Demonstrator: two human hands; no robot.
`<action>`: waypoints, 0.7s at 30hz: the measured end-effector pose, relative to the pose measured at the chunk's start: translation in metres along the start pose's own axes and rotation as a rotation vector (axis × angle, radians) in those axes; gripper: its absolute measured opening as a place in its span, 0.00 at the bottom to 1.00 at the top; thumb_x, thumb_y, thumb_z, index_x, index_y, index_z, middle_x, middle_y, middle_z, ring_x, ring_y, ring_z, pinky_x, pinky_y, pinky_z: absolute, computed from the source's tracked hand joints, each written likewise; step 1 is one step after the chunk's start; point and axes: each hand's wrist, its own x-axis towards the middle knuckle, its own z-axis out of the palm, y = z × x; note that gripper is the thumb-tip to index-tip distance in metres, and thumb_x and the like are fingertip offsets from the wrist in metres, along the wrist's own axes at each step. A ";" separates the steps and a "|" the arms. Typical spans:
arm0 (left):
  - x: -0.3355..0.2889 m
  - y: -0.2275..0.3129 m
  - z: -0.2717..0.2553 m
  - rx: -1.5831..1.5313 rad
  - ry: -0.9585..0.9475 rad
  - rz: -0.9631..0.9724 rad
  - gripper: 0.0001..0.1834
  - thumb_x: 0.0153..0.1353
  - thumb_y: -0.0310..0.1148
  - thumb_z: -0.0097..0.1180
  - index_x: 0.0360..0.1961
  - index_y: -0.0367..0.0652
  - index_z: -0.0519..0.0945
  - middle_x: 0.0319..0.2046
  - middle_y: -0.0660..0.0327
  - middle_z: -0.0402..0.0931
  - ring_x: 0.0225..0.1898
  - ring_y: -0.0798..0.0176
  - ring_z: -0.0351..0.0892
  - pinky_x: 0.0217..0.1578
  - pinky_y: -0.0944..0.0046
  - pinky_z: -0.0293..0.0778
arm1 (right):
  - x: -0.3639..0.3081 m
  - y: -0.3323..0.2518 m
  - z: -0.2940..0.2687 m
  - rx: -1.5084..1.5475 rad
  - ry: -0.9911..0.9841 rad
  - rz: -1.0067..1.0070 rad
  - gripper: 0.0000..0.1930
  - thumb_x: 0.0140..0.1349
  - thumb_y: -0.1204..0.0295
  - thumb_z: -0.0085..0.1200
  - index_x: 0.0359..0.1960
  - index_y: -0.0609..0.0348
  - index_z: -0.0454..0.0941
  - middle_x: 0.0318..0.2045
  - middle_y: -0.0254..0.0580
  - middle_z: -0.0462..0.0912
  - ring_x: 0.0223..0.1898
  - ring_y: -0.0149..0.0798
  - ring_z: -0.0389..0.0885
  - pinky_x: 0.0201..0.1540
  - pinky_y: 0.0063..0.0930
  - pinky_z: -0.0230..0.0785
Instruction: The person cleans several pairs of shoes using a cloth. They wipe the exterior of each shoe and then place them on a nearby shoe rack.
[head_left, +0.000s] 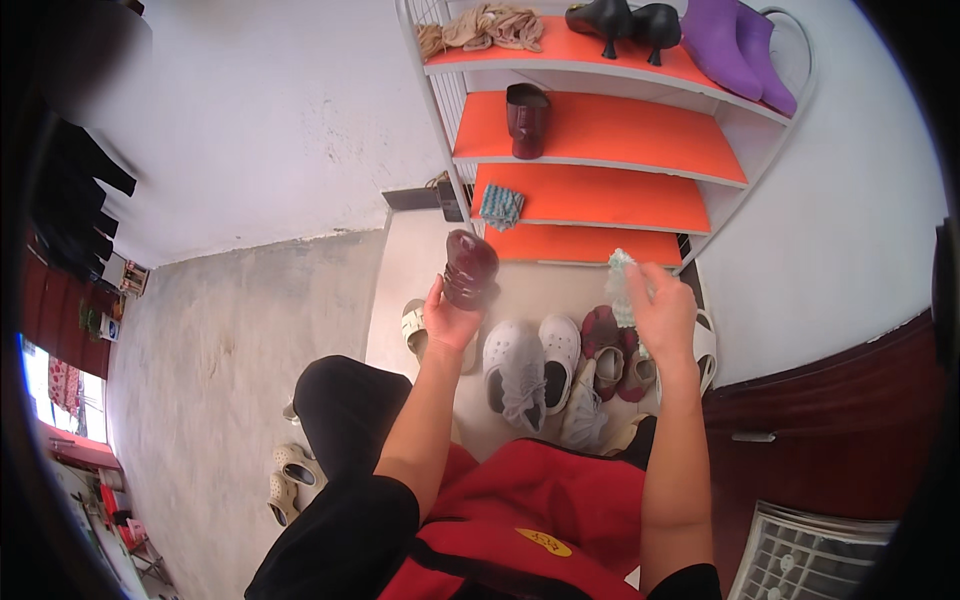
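Note:
My left hand [450,322] is closed around a glossy dark red ankle boot [470,266], held up in front of the shoe rack [600,128]. A similar dark red boot [528,122] stands upright on the rack's second shelf. Off to the right, my right hand [664,312] pinches a pale green and white cloth [621,288], which hangs from the fingers, apart from the held boot. A folded blue-green checked cloth [502,206] lies on the shelf below the standing boot.
Below the rack are white clogs [560,350], dark red and grey shoes [604,350] and a cream sandal [413,325]. Black heeled shoes [655,28], purple boots [722,50] and beige fabric [495,28] fill the top shelf. A dark wooden cabinet [840,410] borders the right; beige clogs [298,465] lie left.

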 end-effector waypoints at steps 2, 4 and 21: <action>0.004 -0.011 0.059 0.030 -0.176 -0.043 0.29 0.59 0.44 0.51 0.59 0.42 0.66 0.60 0.51 0.63 0.62 0.50 0.59 0.60 0.52 0.56 | 0.001 -0.001 -0.003 0.072 -0.011 0.016 0.17 0.62 0.58 0.49 0.28 0.61 0.77 0.18 0.53 0.76 0.23 0.55 0.76 0.26 0.42 0.64; 0.000 -0.021 0.119 -0.108 -0.445 -0.207 0.33 0.57 0.47 0.51 0.61 0.42 0.63 0.63 0.50 0.58 0.64 0.49 0.55 0.61 0.50 0.53 | 0.003 0.002 -0.004 0.133 0.014 0.010 0.18 0.62 0.58 0.49 0.28 0.62 0.76 0.18 0.54 0.76 0.23 0.55 0.76 0.26 0.42 0.64; 0.022 -0.030 0.196 -0.316 -0.278 -0.260 0.29 0.58 0.40 0.52 0.57 0.34 0.65 0.58 0.47 0.63 0.62 0.45 0.58 0.64 0.43 0.52 | 0.015 -0.018 0.027 1.060 -0.031 0.235 0.13 0.66 0.69 0.45 0.44 0.68 0.73 0.37 0.35 0.78 0.38 0.25 0.73 0.45 0.20 0.64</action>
